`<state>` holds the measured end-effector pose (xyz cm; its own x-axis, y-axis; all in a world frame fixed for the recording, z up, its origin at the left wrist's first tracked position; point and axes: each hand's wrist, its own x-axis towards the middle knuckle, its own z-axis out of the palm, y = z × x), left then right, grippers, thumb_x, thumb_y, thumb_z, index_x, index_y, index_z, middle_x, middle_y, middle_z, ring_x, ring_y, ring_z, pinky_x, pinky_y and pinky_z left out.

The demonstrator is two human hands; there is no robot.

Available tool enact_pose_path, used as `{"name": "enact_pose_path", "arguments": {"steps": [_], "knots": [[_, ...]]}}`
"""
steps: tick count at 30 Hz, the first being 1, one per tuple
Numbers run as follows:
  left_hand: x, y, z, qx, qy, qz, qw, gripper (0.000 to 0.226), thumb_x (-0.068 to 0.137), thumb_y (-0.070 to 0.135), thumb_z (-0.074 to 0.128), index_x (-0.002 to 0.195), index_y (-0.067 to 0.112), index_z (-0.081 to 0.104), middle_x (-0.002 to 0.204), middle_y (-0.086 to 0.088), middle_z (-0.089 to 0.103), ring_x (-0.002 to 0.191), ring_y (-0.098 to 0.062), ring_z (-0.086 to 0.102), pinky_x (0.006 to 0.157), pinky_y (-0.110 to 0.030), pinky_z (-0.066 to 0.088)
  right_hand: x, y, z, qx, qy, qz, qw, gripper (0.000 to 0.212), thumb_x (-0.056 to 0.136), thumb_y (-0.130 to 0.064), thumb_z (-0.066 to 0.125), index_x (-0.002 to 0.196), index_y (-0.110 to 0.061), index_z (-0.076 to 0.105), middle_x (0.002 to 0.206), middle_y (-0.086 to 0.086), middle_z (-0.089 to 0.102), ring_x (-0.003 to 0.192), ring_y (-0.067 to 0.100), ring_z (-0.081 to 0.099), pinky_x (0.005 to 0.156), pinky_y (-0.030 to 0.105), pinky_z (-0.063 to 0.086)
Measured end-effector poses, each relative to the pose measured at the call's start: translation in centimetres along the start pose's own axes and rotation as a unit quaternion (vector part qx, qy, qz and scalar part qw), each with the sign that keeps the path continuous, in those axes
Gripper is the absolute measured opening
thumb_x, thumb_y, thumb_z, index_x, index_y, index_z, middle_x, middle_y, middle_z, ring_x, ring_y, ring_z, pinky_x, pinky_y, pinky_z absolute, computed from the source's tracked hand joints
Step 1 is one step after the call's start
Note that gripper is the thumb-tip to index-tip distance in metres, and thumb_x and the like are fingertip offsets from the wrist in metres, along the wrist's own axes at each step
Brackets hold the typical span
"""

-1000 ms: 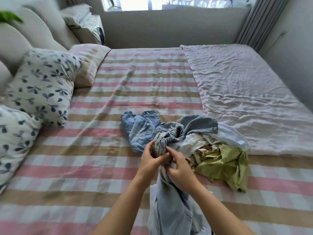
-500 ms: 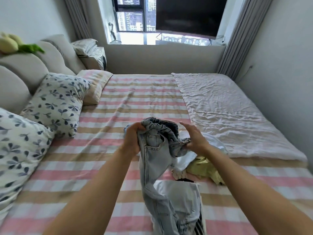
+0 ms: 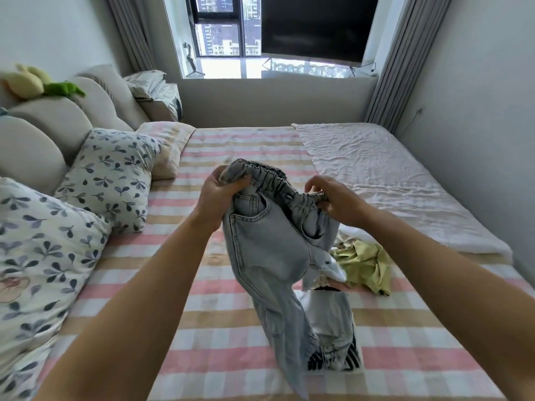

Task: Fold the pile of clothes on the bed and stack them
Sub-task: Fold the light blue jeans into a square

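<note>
Light blue jeans (image 3: 266, 244) with an elastic waistband hang in the air above the striped bed (image 3: 231, 146). My left hand (image 3: 220, 195) grips the left end of the waistband. My right hand (image 3: 335, 198) pinches the right end, so the waist is stretched between both hands. The legs dangle down toward the near edge of the bed. Behind the jeans lies the rest of the pile: a yellow-green garment (image 3: 364, 261) and a white piece (image 3: 333, 269). A folded white and black-striped garment (image 3: 333, 337) lies flat below, partly hidden by the legs.
Floral pillows (image 3: 110, 175) and a padded headboard (image 3: 58, 123) line the left side. A pale crumpled quilt (image 3: 390, 180) covers the right part of the bed beside the wall. A window and curtains stand at the far end.
Both hands have lifted the jeans off the pile and moved apart along the waistband. The view has tilted up toward the window.
</note>
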<state>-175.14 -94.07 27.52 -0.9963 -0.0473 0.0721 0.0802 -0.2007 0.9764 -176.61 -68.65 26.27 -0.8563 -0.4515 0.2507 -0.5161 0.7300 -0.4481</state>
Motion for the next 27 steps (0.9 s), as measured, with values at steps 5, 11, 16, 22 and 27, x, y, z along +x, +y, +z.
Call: {"name": "enact_pose_path", "arguments": {"steps": [5,11,16,22,27], "knots": [[0.3,6.4,-4.0,-0.021,-0.008,0.085,0.996,0.012,0.084,0.0,0.059,0.089,0.01,0.064,0.075,0.003,0.072,0.07,-0.012,0.066,0.073,-0.027,0.055,2.8,-6.2,-4.6,0.021,-0.003,-0.021,1.0,0.039,0.077,0.014,0.053,0.109,-0.01,0.056,0.102,0.009,0.045,0.085,0.004,0.044,0.066,-0.002,0.033],[-0.4,11.0,-8.9,-0.102,-0.032,0.085,0.991,0.028,0.091,0.005,0.051,0.081,0.018,0.073,0.076,0.003,0.072,0.072,-0.012,0.068,0.071,-0.026,0.056,5.4,-12.7,-6.0,-0.019,-0.062,-0.047,0.997,0.034,0.085,0.005,0.052,0.112,-0.015,0.059,0.097,-0.003,0.049,0.081,0.003,0.047,0.071,0.014,0.037],[-1.8,9.2,-12.8,-0.094,-0.02,0.059,0.994,0.016,0.089,0.011,0.051,0.091,0.012,0.067,0.078,-0.002,0.072,0.074,-0.015,0.068,0.077,-0.03,0.056,6.7,-14.6,-3.5,-0.136,-0.101,-0.062,0.984,0.024,0.089,-0.01,0.057,0.112,-0.012,0.065,0.1,0.015,0.058,0.09,0.028,0.055,0.081,0.036,0.044],[-3.1,7.1,-17.8,-0.1,-0.004,-0.004,0.995,0.018,0.077,0.022,0.058,0.081,0.015,0.075,0.08,-0.004,0.074,0.073,-0.018,0.07,0.066,-0.031,0.058,6.6,-14.0,0.9,-0.105,-0.089,-0.007,0.99,0.02,0.08,-0.025,0.071,0.073,-0.011,0.058,0.059,-0.005,0.051,0.062,0.021,0.046,0.06,0.033,0.038],[-3.7,6.5,-21.2,-0.04,0.022,-0.018,0.999,0.014,0.077,0.019,0.063,0.085,0.013,0.072,0.08,-0.007,0.073,0.074,-0.022,0.07,0.064,-0.029,0.056,7.0,-14.6,4.2,0.116,-0.03,0.035,0.992,0.025,0.071,-0.005,0.077,0.064,-0.012,0.054,0.065,0.002,0.048,0.062,0.018,0.043,0.064,0.031,0.039]]}}
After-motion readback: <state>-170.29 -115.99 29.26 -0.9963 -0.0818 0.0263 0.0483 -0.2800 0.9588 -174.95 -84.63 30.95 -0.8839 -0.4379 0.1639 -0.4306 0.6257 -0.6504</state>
